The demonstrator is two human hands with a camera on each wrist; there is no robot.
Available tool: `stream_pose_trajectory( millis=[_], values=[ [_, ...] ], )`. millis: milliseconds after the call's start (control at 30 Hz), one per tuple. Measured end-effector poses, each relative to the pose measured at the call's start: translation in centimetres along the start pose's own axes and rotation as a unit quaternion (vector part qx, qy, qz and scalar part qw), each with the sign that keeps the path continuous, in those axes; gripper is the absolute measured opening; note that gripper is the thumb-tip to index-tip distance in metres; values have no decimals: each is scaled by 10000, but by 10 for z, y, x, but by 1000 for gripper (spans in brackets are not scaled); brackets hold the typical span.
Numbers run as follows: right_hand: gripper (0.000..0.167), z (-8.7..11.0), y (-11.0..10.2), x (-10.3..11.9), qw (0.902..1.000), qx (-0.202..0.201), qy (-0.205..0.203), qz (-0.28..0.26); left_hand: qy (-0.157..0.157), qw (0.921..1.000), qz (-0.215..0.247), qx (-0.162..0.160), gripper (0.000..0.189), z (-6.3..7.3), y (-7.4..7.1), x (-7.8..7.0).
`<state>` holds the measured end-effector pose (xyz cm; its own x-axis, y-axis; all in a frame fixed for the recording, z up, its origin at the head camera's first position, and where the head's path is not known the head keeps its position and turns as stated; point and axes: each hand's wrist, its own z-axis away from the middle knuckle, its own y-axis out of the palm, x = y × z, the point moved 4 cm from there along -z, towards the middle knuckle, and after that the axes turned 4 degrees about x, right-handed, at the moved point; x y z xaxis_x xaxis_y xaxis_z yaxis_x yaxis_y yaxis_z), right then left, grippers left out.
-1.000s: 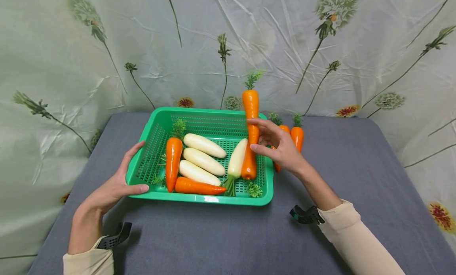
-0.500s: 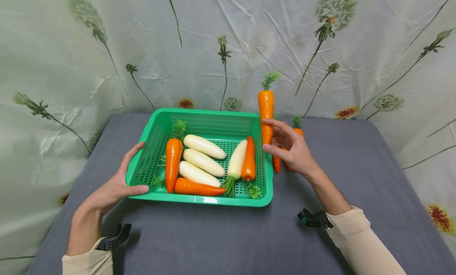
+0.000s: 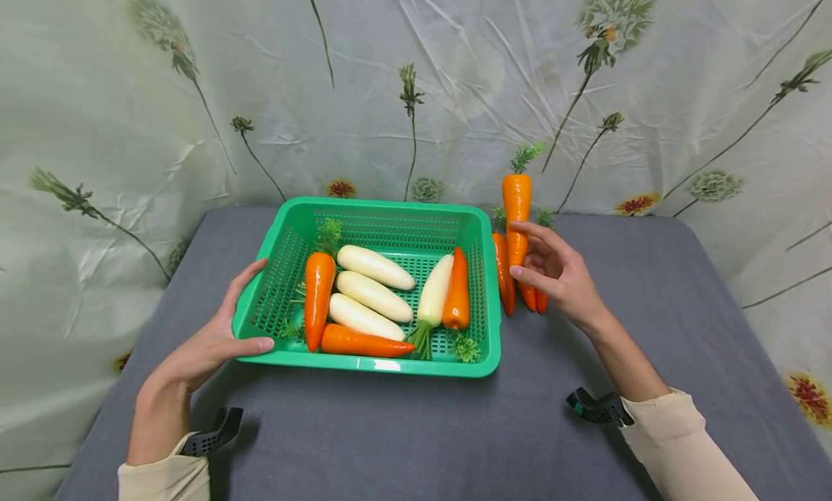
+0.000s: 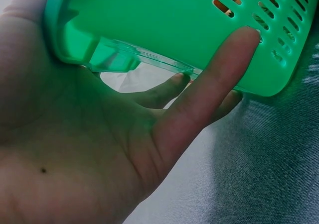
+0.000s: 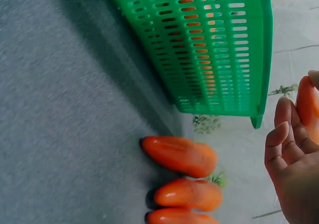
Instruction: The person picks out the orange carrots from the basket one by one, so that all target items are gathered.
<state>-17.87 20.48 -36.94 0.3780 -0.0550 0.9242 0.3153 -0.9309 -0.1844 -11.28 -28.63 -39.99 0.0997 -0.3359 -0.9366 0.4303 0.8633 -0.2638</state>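
My left hand (image 3: 211, 335) holds the left end of a green plastic basket (image 3: 364, 365), its thumb over the rim. In the left wrist view, fingers (image 4: 219, 79) lie against the basket's outer wall. Inside are several white radishes (image 3: 373, 266) and three orange carrots, one at the left (image 3: 318, 299), one along the front (image 3: 367, 342) and one at the right (image 3: 457, 292). My right hand (image 3: 559, 277) pinches another carrot (image 3: 516, 201) near its lower end. That carrot stands upright, leafy top up, just beyond the basket's right wall.
Three carrots lie side by side on the grey cloth to the right of the basket, the nearest one (image 5: 179, 156) close to its wall in the right wrist view. A floral curtain (image 3: 481, 89) hangs behind the grey table (image 3: 403, 443).
My right hand has carried its carrot rightward, from above the basket's right end to above the carrots on the table. My left hand keeps its hold and the basket stays put.
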Motion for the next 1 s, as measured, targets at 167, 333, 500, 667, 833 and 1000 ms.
stream_pose_trajectory(
  millis=[167, 333, 500, 667, 833, 1000],
  values=[
    [64, 8, -7, -4, 9999, -55, 101, 32, -26, 10000, -35, -11, 113, -2, 1, 1],
    [63, 15, -15, -8, 9997, -174, 166, 70, -7, 10000, -29, -8, 113, -3, 0, 2],
    [63, 20, -21, -13, 9994, -254, 197, 129, 84, 10000, -1, -5, 114, -1, -1, 3],
    [64, 27, -27, -18, 9991, -315, 248, 96, 60, 10000, -20, -17, 114, -1, -1, 3],
    [64, 33, -33, -21, 9987, -381, 310, 142, 30, 10000, -31, -22, 114, -2, 0, 1],
    [63, 39, -40, -27, 9984, -381, 392, 146, 71, 10000, -30, -23, 114, -1, -1, 3]
  ],
)
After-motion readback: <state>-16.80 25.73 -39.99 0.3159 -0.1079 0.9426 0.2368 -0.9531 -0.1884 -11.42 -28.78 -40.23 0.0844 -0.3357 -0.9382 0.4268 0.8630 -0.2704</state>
